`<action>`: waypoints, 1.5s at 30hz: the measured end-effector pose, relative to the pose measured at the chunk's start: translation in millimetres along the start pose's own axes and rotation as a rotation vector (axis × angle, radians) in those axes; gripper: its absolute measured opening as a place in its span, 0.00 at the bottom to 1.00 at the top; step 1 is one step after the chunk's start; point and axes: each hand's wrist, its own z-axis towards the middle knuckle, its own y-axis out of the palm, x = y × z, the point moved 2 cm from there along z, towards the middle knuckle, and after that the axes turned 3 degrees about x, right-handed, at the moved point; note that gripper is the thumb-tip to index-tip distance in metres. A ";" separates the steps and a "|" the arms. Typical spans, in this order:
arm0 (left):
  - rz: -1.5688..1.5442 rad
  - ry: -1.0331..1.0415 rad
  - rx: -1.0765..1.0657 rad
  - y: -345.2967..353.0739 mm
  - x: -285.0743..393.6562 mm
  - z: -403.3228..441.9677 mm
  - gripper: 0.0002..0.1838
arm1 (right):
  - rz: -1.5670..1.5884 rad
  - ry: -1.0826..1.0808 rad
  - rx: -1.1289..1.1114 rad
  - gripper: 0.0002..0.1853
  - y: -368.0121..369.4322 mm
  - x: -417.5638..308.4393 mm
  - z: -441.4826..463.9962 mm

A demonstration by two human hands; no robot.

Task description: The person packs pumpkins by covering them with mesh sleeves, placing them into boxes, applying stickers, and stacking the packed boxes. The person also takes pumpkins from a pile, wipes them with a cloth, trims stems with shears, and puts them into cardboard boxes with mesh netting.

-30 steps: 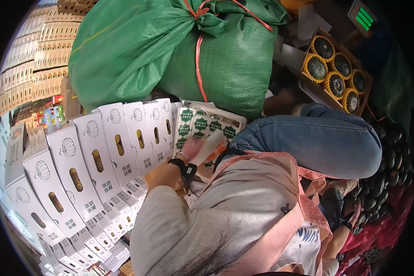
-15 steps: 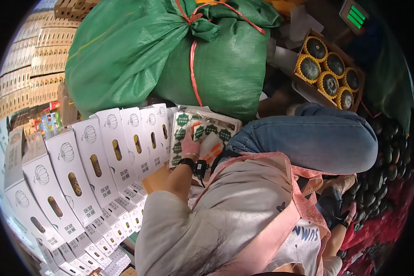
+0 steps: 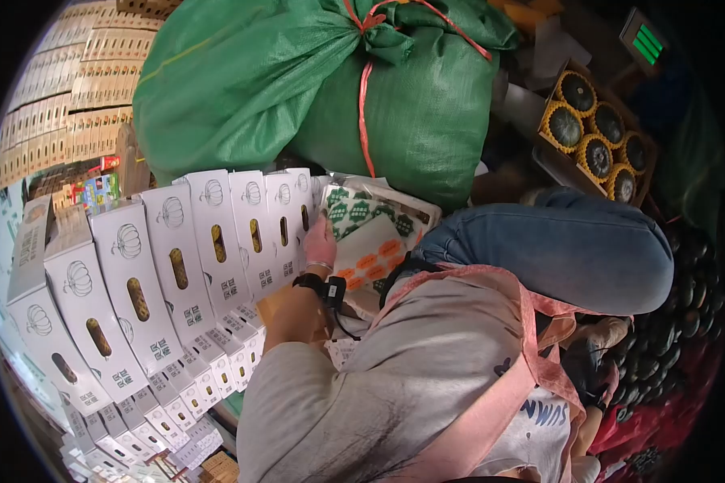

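Note:
My left hand [image 3: 320,241], in a pink glove with a dark band at the wrist, is at the left edge of a stack of sticker sheets. Its fingers are closed at the edge of the sheets. Green stickers [image 3: 349,211] show at the top of the stack, and a sheet of orange stickers [image 3: 368,264] lies across the lower part. The sheets rest in a shallow light-coloured tray [image 3: 427,211] beside my leg. My right hand [image 3: 612,381] is low at the right, near my shoe, mostly hidden and dark; its fingers cannot be made out.
White boxes [image 3: 171,249] with pumpkin drawings stand in a row at the left. Large green sacks [image 3: 411,121] tied with red cord lie ahead. A carton [image 3: 646,175] holds several dark squashes in yellow nets. More dark squashes [image 3: 660,346] are piled at the right, near a lit scale display [image 3: 646,43].
My left hand has moved from over the sheets to their left edge. The orange stickers are now more exposed. The whole view has shifted slightly.

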 end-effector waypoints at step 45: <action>-0.791 0.984 -1.128 -13.2 585.0 170.7 0.06 | 0.332 -1.082 0.116 0.24 -78.6 -772.3 84.2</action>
